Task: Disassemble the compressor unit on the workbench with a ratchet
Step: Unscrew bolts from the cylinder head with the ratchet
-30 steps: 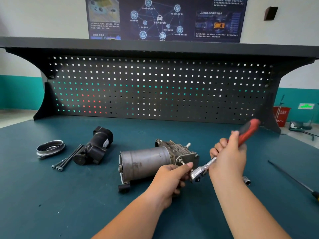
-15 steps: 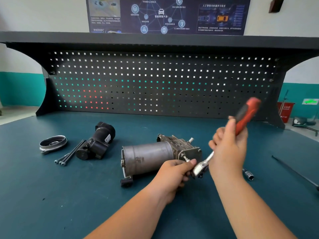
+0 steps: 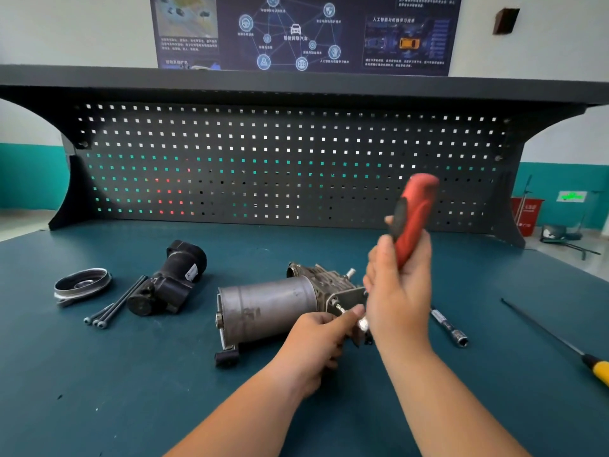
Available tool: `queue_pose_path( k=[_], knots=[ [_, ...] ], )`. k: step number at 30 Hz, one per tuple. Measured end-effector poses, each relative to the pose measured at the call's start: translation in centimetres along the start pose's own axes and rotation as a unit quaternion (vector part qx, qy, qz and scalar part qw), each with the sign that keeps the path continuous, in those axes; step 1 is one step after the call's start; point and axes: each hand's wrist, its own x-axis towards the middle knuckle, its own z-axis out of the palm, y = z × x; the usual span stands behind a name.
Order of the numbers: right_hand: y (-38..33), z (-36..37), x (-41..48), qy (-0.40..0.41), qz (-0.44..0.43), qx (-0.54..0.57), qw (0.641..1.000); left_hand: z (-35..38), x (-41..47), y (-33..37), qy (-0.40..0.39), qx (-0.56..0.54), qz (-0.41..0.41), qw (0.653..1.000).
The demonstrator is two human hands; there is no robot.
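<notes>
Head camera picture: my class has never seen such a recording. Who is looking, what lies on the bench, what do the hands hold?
The camera sits on a person's head, looking down at their own bare arms. On the teal workbench lies a grey cylindrical metal compressor unit. The right hand grips a red-handled metal ratchet; the left hand pinches its silver head against the compressor's end. To the left lie a black plastic part, long dark bolts and a round metal cap; to the right, a silver socket extension and a yellow-handled screwdriver.
</notes>
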Motion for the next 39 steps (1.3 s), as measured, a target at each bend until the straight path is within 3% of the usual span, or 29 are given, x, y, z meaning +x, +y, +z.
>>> queue_pose_path(
  k=[3,5,8,11,14,17,19,21,25,28,30,32,36,39],
  knots=[
    [-0.1,0.2,-0.9,-0.072,-0.108,-0.098,0.987,0.1,0.0,-0.1,0.001,0.003,0.015,1.000],
    [0.0,0.1,-1.0,-0.083,-0.126,-0.115,0.982,0.0,0.2,-0.1,-0.001,0.004,0.024,1.000],
    [-0.1,0.1,-0.4,-0.024,-0.033,-0.038,0.998,-0.1,0.3,-0.2,-0.003,-0.002,0.034,0.999],
    [0.5,-0.6,1.1,0.122,0.079,0.082,0.986,-0.1,0.1,-0.3,-0.008,-0.017,0.030,0.999],
    [1.5,-2.1,2.1,0.278,0.246,0.178,0.911,0.0,0.1,-0.4,-0.015,-0.041,0.024,0.999],
    [2.6,-2.9,2.0,0.338,0.343,0.246,0.841,0.1,0.1,-0.2,-0.016,-0.069,0.020,0.997],
    [2.5,-2.7,2.1,0.321,0.318,0.237,0.860,0.1,0.1,-0.2,-0.016,-0.073,0.010,0.997],
    [1.7,-2.0,2.3,0.276,0.242,0.198,0.909,0.0,0.1,-0.1,-0.013,-0.070,-0.004,0.997],
    [0.0,-0.4,0.6,0.080,0.055,0.085,0.992,-0.1,0.2,-0.2,0.008,-0.025,-0.004,1.000],
    [-0.3,0.2,-1.0,-0.055,-0.073,-0.052,0.994,0.0,0.1,-0.2,0.004,0.006,0.017,1.000],
    [-0.1,0.3,-1.4,-0.094,-0.138,-0.106,0.980,0.0,0.0,-0.2,0.005,0.013,0.026,1.000],
    [-0.2,0.3,-1.2,-0.078,-0.118,-0.096,0.985,0.0,0.0,-0.1,0.002,0.008,0.031,0.999],
    [0.2,-0.1,0.1,0.049,0.022,0.046,0.998,0.0,0.2,-0.3,0.006,-0.017,0.025,1.000],
    [1.0,-1.1,1.6,0.200,0.159,0.129,0.958,-0.1,0.3,-0.5,-0.004,-0.039,0.014,0.999]
  ],
)
